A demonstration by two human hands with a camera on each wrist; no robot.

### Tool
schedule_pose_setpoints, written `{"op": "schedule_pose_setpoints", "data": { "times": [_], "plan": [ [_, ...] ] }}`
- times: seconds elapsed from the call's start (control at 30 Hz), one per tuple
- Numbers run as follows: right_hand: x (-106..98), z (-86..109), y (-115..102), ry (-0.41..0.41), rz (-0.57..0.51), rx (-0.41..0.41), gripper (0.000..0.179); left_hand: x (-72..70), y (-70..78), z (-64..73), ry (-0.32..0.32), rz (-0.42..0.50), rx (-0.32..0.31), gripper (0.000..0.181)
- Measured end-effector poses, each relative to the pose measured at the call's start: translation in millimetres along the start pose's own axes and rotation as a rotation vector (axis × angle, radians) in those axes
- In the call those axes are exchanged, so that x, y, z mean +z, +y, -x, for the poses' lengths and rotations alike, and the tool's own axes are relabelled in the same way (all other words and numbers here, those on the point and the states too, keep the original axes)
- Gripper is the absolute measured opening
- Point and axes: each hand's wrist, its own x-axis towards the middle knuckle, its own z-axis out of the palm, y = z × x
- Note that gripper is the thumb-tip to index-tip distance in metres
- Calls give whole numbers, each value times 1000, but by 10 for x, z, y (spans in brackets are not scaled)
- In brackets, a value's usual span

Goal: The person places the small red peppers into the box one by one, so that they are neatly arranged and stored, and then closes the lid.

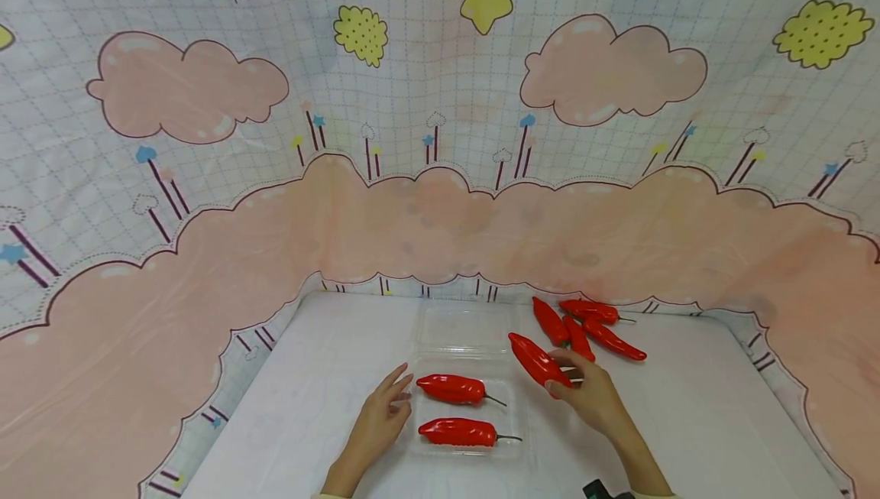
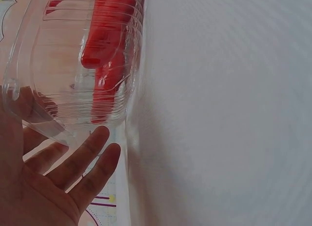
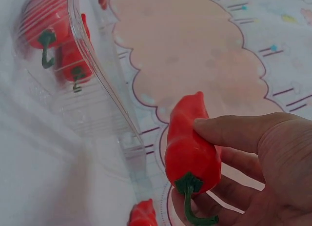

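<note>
My right hand (image 1: 587, 392) grips a red pepper (image 1: 536, 360) between thumb and fingers, to the right of a clear plastic box (image 1: 474, 449). In the right wrist view the held pepper (image 3: 192, 143) shows its green stem toward the camera. Two more red peppers, one farther back (image 1: 450, 389) and one nearer (image 1: 457, 432), lie side by side in the box, stems to the right. At the box's left side is my left hand (image 1: 378, 419), fingers spread. The left wrist view has its fingertips (image 2: 100, 134) right at the wall of the box (image 2: 58, 79).
The box's clear lid (image 1: 461, 329) lies folded back behind it. Several red peppers (image 1: 615, 340) are grouped at the back right of the white table (image 1: 302, 377). A patterned sheet (image 1: 440, 231) rises behind the table. A dark object (image 1: 601, 490) shows near the right forearm.
</note>
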Motion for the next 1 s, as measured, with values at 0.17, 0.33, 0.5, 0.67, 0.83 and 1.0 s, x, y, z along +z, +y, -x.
{"op": "schedule_pose_setpoints", "data": {
  "times": [0.17, 0.33, 0.5, 0.67, 0.83, 1.0],
  "plan": [
    [41, 4, -19, -5, -14, -6, 57, -5, 4, 5, -8, 8, 0, 46],
    [67, 15, -34, -5, -23, -38, 56, -4, -1, 2, -13, -1, -5, 46],
    [104, 40, -64, -16, -21, -60, 53, -1, -12, -5, -18, -2, -8, 46],
    [149, 64, -96, -32, -26, -80, 51, 0, -11, 2, -12, 12, -3, 46],
    [211, 72, -111, -52, -26, -104, 49, 5, -15, 5, -10, 11, 3, 47],
    [265, 75, -131, -68, -25, -119, 47, -2, -11, -2, -11, 16, 4, 47]
  ]
}}
